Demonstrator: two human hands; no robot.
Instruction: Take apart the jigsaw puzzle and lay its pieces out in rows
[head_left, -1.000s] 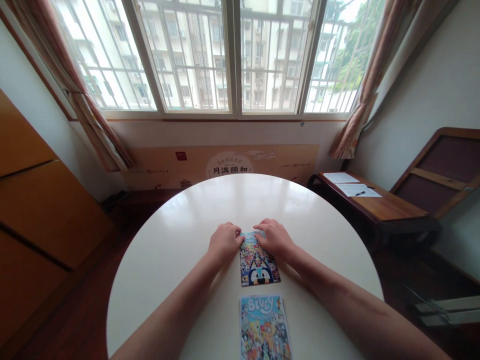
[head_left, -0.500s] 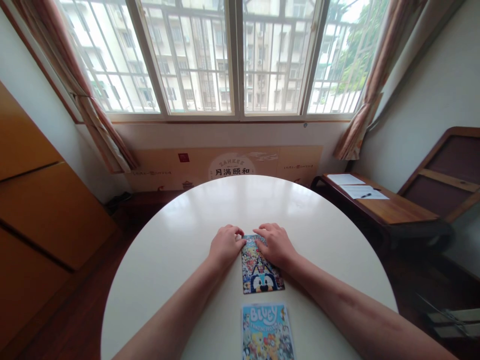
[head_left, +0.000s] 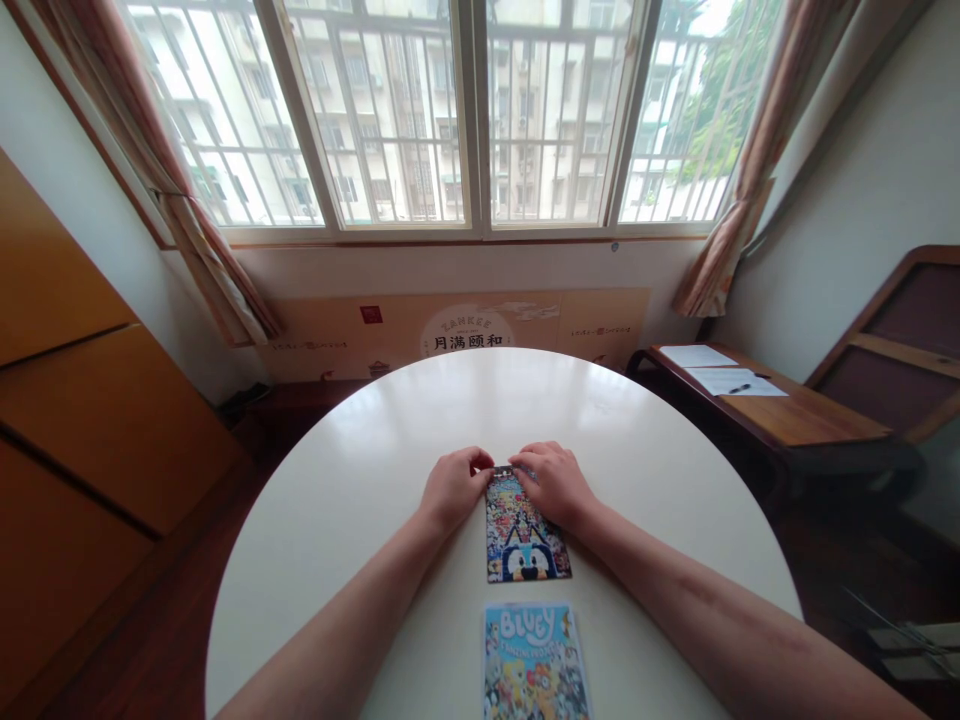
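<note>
Table: round and white, the table [head_left: 322, 500] is crossed by both forearms from its near side; its near edge is cut off by the bottom of the view.
Patterned card: the patterned card [head_left: 521, 530] is laid flat, well in from the table's far edge; many small coloured figures are printed on it, with a blue dog face at its near end.
Card's far edge: a dark strip with pale spots is seen between the hands; its nature cannot be told.
Left hand: the left hand [head_left: 455, 485] is placed at the card's far left corner, fingers curled, thumb and forefinger brought close together there; whether the corner is pinched cannot be told.
Right hand: the right hand [head_left: 556, 482] is laid over the card's far right corner, fingers bent and thumb set on the printed face; whether the card is gripped cannot be told.
Lettered sheet: the lettered sheet [head_left: 534, 665], marked "BLUEY", is set nearer the table's near edge, just beside the patterned card and apart from it.
Side bench: papers [head_left: 735, 381] and a pen are carried toward its far end.
</note>
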